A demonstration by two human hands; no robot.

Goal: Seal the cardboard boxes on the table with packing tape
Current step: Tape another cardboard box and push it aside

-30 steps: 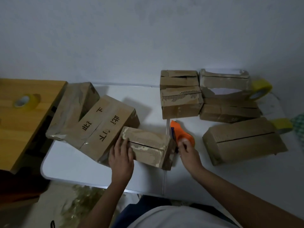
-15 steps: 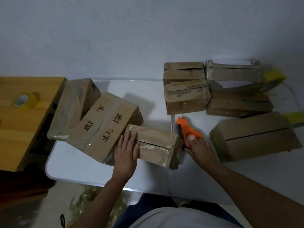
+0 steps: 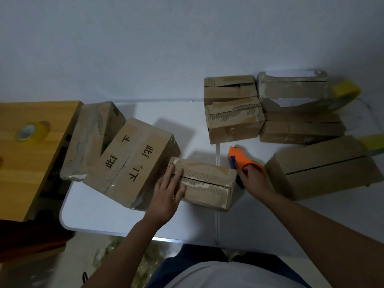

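A small worn cardboard box (image 3: pixel 207 181) lies in front of me on the white table (image 3: pixel 99 213), its top seam running left to right. My left hand (image 3: pixel 169 191) rests flat on the box's left end, fingers spread. My right hand (image 3: pixel 252 179) grips an orange tape dispenser (image 3: pixel 239 157) held against the box's right end. A larger box with black characters (image 3: pixel 133 163) touches the small box on the left.
Another box (image 3: pixel 93 136) leans at the far left. Stacked boxes (image 3: pixel 232 119) (image 3: pixel 299 113) stand at the back right, and a long box (image 3: pixel 324 167) lies right. Yellow tape rolls sit behind them (image 3: pixel 345 96) and on the wooden table (image 3: pixel 31 132).
My right hand has drawn the orange dispenser in against the right end of the small box. My left hand stays pressed on the box's left end. The view shifted slightly.
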